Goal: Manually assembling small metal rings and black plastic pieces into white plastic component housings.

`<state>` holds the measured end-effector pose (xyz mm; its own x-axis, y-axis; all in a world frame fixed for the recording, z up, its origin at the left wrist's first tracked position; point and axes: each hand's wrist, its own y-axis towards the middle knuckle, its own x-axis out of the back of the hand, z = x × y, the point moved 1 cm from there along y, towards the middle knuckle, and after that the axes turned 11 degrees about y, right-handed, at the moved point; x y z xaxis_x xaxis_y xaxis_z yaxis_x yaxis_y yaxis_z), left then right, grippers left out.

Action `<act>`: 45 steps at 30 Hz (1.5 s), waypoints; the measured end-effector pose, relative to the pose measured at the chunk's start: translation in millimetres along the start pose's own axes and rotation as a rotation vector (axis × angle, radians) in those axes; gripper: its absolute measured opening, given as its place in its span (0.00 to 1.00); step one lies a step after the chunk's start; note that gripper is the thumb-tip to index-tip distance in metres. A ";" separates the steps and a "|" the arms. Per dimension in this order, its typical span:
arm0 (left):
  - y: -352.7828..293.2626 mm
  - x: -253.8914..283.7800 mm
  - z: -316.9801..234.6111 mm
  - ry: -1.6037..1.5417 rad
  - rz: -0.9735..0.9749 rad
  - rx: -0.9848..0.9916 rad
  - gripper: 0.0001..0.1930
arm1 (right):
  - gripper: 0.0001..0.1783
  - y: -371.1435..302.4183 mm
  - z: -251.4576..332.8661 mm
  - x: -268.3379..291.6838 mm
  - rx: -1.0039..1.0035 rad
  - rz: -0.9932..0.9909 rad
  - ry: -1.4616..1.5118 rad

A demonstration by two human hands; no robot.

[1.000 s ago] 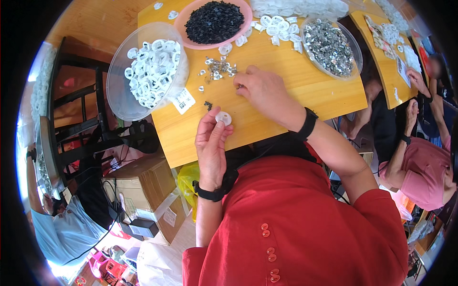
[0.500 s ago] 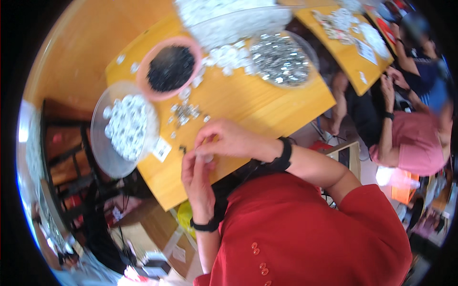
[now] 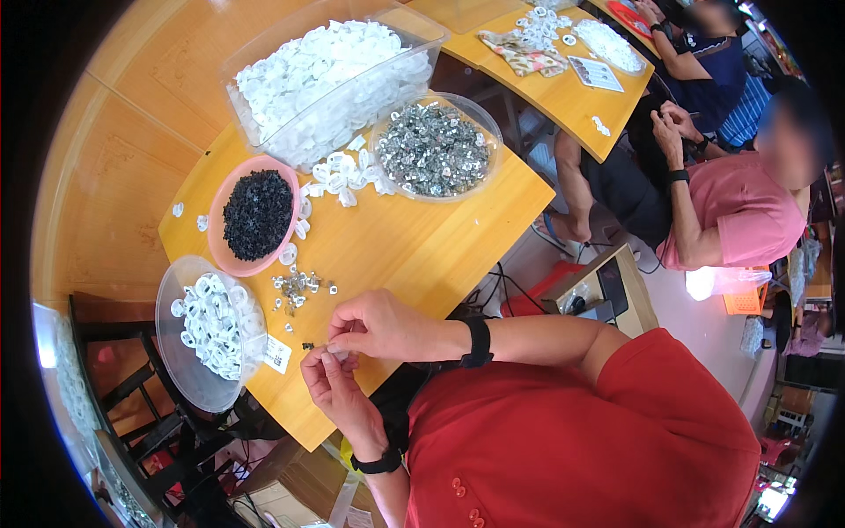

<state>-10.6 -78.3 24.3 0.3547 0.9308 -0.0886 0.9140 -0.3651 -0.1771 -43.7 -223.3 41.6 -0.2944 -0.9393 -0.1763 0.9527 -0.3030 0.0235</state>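
Observation:
My left hand (image 3: 341, 398) and my right hand (image 3: 380, 326) meet over the near edge of the wooden table (image 3: 396, 238). Between their fingertips is a small whitish plastic piece (image 3: 341, 355), largely covered by the fingers. The left thumb and fingers pinch it from below while the right thumb and forefinger close on it from above. A few tiny black parts (image 3: 308, 346) lie just left of the fingertips. Beyond them is a loose little heap of small metal parts (image 3: 297, 287).
A clear bowl of white plastic parts (image 3: 165, 333) stands at the table's left edge, beside a pink bowl of black parts (image 3: 216, 231). Farther back are a large clear bin (image 3: 231, 92) of white pieces and a tub of metal parts (image 3: 495, 132). Co-workers (image 3: 735, 207) sit at right.
The whole view has shifted, so the table and bowls sit lower and farther left. Both hands stay together on the small piece, and the right fingers now lie closer over it.

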 end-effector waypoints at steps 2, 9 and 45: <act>-0.8 -2.4 -2.1 0.022 -0.012 -0.030 0.07 | 0.10 -2.4 1.1 -4.5 0.007 -0.029 0.011; -4.6 -4.2 -6.5 0.226 -0.197 -0.122 0.04 | 0.08 -2.2 4.4 -13.8 0.029 0.038 -0.034; -2.7 0.6 -2.8 -0.266 0.034 -0.051 0.11 | 0.03 -10.3 7.7 -14.7 0.387 0.030 -0.515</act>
<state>-12.3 -76.6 27.5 0.3269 0.8780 -0.3495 0.9136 -0.3883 -0.1208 -49.7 -207.6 51.5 -0.3586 -0.8761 0.3222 0.8932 -0.2217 0.3912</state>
